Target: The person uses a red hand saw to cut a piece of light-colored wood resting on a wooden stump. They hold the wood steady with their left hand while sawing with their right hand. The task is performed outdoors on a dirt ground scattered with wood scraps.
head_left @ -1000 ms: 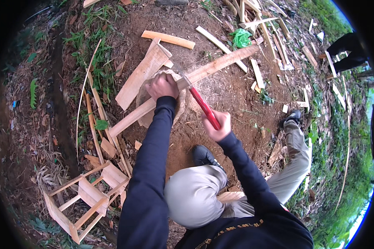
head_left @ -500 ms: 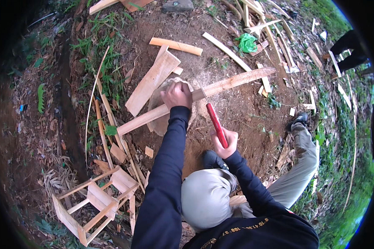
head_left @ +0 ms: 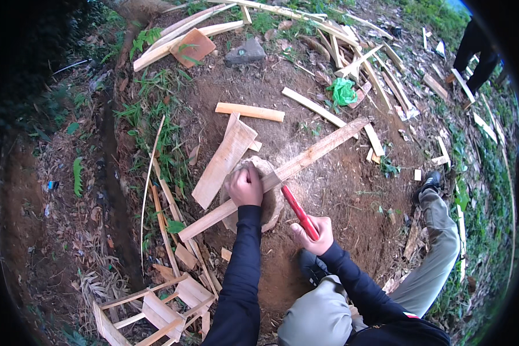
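Observation:
A long wooden plank (head_left: 323, 147) lies slantwise across a round tree stump (head_left: 275, 203), its far end reaching out to the right past the stump. My left hand (head_left: 245, 184) is closed over the plank and presses it against the stump. In my right hand (head_left: 317, 235) is the red handle of a handsaw (head_left: 297, 209). The thin blade meets the plank just right of my left hand; most of the blade is hard to see. Beside the stump, a wide flat board (head_left: 228, 158) lies on the ground.
A small wooden frame with shelves (head_left: 161, 308) lies at the lower left. Loose strips (head_left: 249, 111), a grey stone (head_left: 245, 52) and a green plastic bag (head_left: 342, 91) are scattered beyond the stump. Another person's dark-clad legs (head_left: 476, 52) stand at the far right.
The view has tilted, so the stump and plank sit lower in the picture and more of the far ground shows. Both hands keep their hold on plank and saw.

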